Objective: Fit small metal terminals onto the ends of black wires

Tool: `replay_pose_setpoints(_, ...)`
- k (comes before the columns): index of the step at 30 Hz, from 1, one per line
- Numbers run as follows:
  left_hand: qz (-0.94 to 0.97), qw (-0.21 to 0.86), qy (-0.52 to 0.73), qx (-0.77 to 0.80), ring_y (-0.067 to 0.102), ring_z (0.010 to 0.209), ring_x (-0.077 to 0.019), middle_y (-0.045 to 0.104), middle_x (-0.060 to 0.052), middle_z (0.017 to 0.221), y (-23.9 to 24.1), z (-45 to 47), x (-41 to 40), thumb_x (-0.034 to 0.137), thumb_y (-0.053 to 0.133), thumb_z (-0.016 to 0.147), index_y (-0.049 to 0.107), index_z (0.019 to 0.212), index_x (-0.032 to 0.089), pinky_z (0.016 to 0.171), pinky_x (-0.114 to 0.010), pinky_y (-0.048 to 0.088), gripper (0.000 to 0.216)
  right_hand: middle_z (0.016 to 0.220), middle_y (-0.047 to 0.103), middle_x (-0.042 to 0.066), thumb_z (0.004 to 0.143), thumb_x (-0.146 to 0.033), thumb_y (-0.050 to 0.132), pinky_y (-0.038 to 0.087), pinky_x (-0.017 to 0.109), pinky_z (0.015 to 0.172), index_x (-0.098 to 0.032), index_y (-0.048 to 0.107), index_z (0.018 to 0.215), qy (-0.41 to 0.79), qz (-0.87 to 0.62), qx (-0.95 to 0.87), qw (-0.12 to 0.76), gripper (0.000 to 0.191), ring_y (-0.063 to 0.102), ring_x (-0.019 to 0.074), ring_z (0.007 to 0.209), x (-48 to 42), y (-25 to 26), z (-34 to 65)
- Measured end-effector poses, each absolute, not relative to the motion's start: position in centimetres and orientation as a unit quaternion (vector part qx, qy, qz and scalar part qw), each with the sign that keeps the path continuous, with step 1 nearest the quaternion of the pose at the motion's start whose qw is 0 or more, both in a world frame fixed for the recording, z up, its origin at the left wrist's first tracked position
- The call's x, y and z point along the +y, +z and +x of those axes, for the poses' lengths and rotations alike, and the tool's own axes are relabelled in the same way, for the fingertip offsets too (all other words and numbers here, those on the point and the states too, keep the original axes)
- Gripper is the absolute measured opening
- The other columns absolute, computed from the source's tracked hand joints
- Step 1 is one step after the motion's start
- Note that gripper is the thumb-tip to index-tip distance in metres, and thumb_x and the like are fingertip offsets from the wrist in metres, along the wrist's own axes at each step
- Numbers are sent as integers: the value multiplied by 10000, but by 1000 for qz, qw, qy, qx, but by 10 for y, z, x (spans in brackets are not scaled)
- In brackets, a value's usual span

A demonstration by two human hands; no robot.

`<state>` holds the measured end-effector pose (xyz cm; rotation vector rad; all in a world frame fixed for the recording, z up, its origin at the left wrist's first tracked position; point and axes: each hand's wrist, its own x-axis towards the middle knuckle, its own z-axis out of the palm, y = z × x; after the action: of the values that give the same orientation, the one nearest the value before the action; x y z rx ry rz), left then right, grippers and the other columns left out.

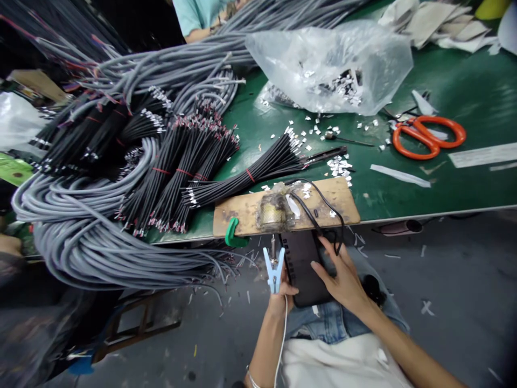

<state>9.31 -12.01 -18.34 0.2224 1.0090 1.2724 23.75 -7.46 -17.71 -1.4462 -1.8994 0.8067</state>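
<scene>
Below the table edge, over my lap, a flat black phone-like device point(305, 269) lies with a column of small marks along its left side. My left hand point(283, 296) grips its lower left edge; most of those fingers are hidden beneath it. My right hand point(341, 275) is at its right side, fingers apart, with the thumb over the dark face. A white plug point(315, 310) shows at the device's lower end. Just above my left hand hangs a light-blue clothespin point(274, 269). A thin white cord point(283, 334) runs down along my left forearm.
A wooden board point(238, 213) with a green clamp point(232, 233) sits at the table edge. Black wire bundles point(250, 175) and grey cables point(100, 237) lie left. Orange scissors point(430, 137), a plastic bag point(335, 70) and white scraps are behind. A person's arm point(197, 35) shows at the back.
</scene>
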Motion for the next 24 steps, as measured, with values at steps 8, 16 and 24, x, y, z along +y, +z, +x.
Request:
replay_pose_setpoints(8,46,681,573,453,333,1257,-310,618,-13,1110,-174,93,-114,112,470,382,620,974,225,969,-441,370,621,830,444,26,834,-378,486,465,291,634,-258,307,1337,366,-535,-694,314,547,471,153,654,-89,-191,251)
replay_pose_setpoints(16,82,699,561,436,440,1173,-312,620,-36,1110,-169,96,-113,99,451,383,553,1096,212,918,-444,404,729,951,418,46,851,-325,482,451,313,793,-311,396,1300,319,-496,-745,311,457,509,169,857,-93,-193,251)
replay_pose_setpoints(24,115,705,553,428,423,1186,-314,624,-47,1108,-171,95,-113,95,447,390,488,1196,196,941,-424,377,813,910,397,36,841,-328,497,464,286,747,-325,442,1269,327,-489,-750,302,431,493,161,825,-92,-190,251)
